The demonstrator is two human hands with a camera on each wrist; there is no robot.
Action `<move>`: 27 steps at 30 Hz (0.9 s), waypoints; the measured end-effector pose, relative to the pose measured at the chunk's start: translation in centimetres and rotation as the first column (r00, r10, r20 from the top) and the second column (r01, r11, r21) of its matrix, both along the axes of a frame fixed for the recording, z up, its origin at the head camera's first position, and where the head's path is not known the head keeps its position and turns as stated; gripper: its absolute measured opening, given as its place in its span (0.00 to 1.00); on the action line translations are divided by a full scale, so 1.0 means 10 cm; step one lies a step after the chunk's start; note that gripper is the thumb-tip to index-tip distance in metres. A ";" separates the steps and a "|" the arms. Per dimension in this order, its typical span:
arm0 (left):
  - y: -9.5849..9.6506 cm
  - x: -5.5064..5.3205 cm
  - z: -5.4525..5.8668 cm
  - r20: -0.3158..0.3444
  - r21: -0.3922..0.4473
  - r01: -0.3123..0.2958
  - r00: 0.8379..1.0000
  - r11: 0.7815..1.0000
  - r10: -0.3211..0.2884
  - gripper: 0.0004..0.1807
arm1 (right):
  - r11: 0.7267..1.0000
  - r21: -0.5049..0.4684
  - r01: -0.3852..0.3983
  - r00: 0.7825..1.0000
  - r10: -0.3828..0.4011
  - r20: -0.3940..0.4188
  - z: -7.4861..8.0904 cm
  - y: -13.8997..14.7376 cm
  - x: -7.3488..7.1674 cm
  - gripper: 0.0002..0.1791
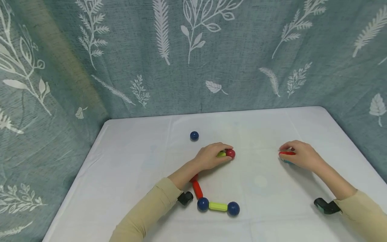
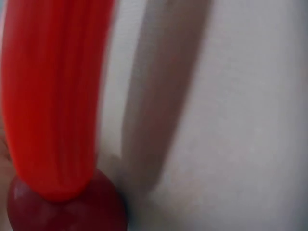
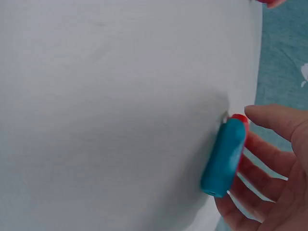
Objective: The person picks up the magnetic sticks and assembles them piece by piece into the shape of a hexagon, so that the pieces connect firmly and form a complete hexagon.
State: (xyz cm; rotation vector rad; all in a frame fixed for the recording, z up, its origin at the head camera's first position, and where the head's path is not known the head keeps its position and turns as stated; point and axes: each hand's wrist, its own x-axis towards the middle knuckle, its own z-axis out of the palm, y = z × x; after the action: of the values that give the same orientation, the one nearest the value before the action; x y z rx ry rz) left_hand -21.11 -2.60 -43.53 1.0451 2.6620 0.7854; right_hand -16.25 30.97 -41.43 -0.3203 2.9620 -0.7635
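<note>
My left hand (image 1: 211, 156) grips a yellow-green rod (image 1: 222, 154) with a red ball (image 1: 230, 154) at its end, over the middle of the table. Below that wrist, a partly hidden red ball (image 1: 194, 178) joins a red rod (image 1: 197, 189); the rod looms large in the left wrist view. It leads to a blue ball (image 1: 203, 204), another yellow-green rod (image 1: 218, 206) and a second blue ball (image 1: 233, 208). At the right, my right hand (image 1: 302, 155) holds a red rod (image 1: 287, 153) and a blue rod (image 3: 224, 158) side by side between thumb and fingers.
A loose blue ball (image 1: 194, 135) lies toward the back of the white-covered table (image 1: 136, 151). Green-blue curtain (image 1: 181, 87) with white leaf prints hangs behind and at both sides. A black wrist camera (image 1: 326, 205) sits below each forearm.
</note>
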 end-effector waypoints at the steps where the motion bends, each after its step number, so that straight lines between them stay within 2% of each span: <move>1: 0.00 0.00 0.00 0.003 0.005 -0.006 1.000 1.000 0.006 0.23 | 1.000 0.000 0.006 1.000 -0.006 0.001 -0.02 0.01 0.00 0.14; 7: -0.01 0.01 -0.01 0.020 0.016 -0.026 0.999 1.000 0.026 0.23 | 1.000 -0.019 0.003 0.998 -0.004 -0.059 -0.10 -0.10 -0.04 0.13; 12: -0.02 0.01 0.00 0.031 0.016 -0.031 0.999 0.999 0.031 0.23 | 0.997 -0.055 -0.048 0.994 0.042 -0.103 -0.12 -0.34 -0.07 0.13; 20: -0.05 0.03 0.00 0.025 0.017 -0.051 0.998 0.999 0.051 0.22 | 0.982 -0.118 -0.150 0.986 0.140 -0.093 -0.12 -0.81 -0.11 0.11; 27: -0.07 0.06 -0.01 0.021 0.021 -0.064 0.998 0.998 0.064 0.22 | 0.964 -0.145 -0.225 0.972 0.211 -0.103 -0.14 -1.05 -0.15 0.11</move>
State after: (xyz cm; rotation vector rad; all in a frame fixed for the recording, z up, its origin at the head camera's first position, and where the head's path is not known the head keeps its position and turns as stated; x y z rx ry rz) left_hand -20.48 -3.25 -43.61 0.9564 2.6880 0.8345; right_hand -17.78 20.47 -42.82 -0.6941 2.8822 -0.9760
